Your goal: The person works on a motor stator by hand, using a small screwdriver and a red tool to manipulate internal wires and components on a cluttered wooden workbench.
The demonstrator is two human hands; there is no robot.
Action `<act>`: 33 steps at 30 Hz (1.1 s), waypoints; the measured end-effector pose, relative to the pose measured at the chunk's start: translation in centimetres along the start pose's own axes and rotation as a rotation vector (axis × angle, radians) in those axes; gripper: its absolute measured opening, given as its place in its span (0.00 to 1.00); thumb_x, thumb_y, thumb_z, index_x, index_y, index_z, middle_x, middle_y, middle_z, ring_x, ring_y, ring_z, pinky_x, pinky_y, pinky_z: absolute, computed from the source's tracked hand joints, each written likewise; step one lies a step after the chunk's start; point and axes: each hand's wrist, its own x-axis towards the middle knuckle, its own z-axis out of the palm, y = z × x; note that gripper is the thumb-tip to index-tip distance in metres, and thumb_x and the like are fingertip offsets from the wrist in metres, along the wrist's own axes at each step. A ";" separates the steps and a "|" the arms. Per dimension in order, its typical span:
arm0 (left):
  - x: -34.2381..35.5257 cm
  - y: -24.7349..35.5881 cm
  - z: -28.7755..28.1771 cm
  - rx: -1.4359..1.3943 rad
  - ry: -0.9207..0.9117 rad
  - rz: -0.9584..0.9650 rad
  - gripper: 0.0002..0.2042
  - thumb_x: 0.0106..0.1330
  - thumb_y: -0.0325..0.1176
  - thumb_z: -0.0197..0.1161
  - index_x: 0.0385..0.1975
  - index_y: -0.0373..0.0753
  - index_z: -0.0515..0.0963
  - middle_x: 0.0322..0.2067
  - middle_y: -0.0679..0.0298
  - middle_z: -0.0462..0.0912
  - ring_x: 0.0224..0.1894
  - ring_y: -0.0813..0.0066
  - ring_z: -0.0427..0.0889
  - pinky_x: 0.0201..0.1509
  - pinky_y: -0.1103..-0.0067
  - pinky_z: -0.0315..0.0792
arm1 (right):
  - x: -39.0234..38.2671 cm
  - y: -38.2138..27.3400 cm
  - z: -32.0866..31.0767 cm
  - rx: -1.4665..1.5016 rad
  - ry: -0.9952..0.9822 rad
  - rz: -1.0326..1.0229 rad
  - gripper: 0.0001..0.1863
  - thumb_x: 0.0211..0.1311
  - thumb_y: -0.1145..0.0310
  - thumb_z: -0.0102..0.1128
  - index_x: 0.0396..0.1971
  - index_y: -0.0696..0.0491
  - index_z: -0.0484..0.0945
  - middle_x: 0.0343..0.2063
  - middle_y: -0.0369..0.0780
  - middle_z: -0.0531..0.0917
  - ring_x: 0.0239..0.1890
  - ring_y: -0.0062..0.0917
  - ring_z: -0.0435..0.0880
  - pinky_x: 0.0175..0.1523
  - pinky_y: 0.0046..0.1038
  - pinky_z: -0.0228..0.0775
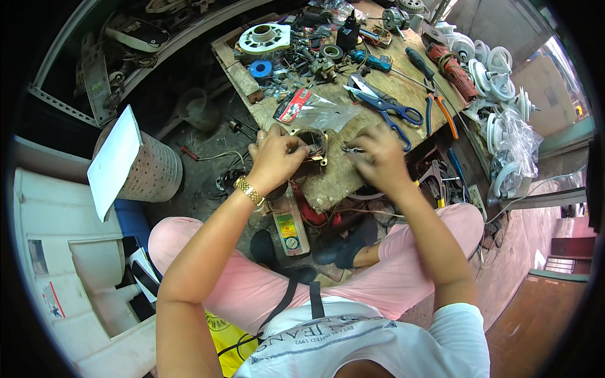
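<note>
At the near edge of the wooden bench, my left hand (275, 156) is closed against an open motor stator (313, 140) with a metal frame and coloured wires inside. Its thumb and fingers pinch at the near left side of the part. Over the bench to the right of the stator is my right hand (381, 157), slightly smeared by motion. Its fingers are curled together around a small shiny piece (353, 150) whose kind I cannot make out. Just beyond the hands lie blue-handled scissors (394, 112) and a clear plastic packet with a red label (315, 112).
Orange-and-blue pliers (439, 114), a red angle grinder (450, 66), a white motor cover (265, 39) and blue tape (260, 68) lie on the bench. White plastic wheels (498, 75) crowd its right side. A yellow multimeter (290, 233) rests below. A perforated drum (148, 167) stands left.
</note>
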 end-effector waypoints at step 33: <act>6.0 1.7 -2.9 0.278 -0.467 0.258 0.16 0.60 0.48 0.67 0.39 0.43 0.86 0.46 0.58 0.81 0.57 0.56 0.74 0.63 0.45 0.56 | -0.9 -2.0 5.6 0.132 0.150 -0.055 0.10 0.48 0.74 0.72 0.32 0.54 0.82 0.29 0.41 0.80 0.33 0.37 0.77 0.39 0.36 0.70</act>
